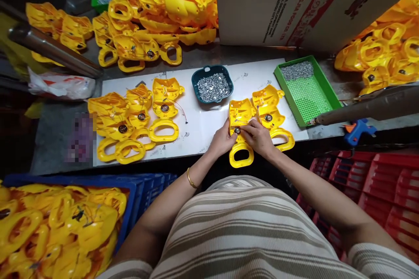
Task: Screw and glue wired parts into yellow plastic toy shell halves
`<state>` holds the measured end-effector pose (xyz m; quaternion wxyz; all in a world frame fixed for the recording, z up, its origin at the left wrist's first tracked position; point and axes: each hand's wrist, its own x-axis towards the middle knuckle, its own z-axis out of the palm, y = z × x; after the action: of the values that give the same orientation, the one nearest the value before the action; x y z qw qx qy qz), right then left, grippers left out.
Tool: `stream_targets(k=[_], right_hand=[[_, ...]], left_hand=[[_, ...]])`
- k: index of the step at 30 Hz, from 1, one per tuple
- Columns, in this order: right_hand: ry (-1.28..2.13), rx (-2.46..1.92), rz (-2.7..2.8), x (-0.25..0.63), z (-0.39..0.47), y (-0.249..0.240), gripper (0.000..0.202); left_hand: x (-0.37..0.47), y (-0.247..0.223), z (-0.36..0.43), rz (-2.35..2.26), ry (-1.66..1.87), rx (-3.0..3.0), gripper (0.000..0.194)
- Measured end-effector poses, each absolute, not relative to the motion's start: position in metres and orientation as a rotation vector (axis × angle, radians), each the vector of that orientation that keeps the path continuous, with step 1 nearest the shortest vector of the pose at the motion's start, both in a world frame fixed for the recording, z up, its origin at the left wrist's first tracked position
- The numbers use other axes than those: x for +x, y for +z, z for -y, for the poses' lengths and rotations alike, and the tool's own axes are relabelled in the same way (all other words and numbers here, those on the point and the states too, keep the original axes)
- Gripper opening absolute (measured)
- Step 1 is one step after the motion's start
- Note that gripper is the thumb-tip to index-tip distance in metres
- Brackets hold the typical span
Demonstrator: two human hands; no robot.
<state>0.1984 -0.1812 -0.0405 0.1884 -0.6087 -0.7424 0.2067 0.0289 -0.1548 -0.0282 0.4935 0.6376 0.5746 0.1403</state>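
A yellow plastic shell half (241, 109) with a ring handle lies at the front edge of the white board, its hollow side up. My left hand (223, 140) grips its left side, thumb near the round metal speaker inside. Over that speaker, my right hand (258, 136) has its fingertips pinched together; whatever is between them is too small to make out. Just right of it lies a second yellow shell half (269, 103) with a speaker, partly behind my right hand. A dark green tray (195, 83) of small shiny metal parts stands beyond my hands.
More yellow shells (122, 117) lie on the board's left. A light green basket (296, 115) with metal parts stands at right, near a blue glue gun (358, 132). A cardboard box (262, 8) stands behind. Blue crate (132, 200) at lower left, red crates (369, 174) at right.
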Motion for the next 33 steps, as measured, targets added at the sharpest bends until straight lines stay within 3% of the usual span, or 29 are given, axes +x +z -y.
stream_targets(k=[14, 24, 29, 33], right_hand=[[0.673, -2.103, 1.971, 0.186, 0.178, -0.020, 0.022], [0.673, -1.955, 1.972, 0.190, 0.181, -0.019, 0.025], [0.445, -1.910, 1.771, 0.235, 0.201, -0.005, 0.031], [0.498, -2.016, 2.003, 0.243, 0.204, 0.007, 0.029]], left_hand=[[0.026, -0.022, 0.155, -1.386, 0.295, 1.552, 0.070], [0.023, -0.031, 0.156, -1.417, 0.372, 1.519, 0.069], [0.022, -0.035, 0.166, -1.502, 0.482, 1.449, 0.069], [0.023, -0.033, 0.168, -1.502, 0.504, 1.385, 0.068]])
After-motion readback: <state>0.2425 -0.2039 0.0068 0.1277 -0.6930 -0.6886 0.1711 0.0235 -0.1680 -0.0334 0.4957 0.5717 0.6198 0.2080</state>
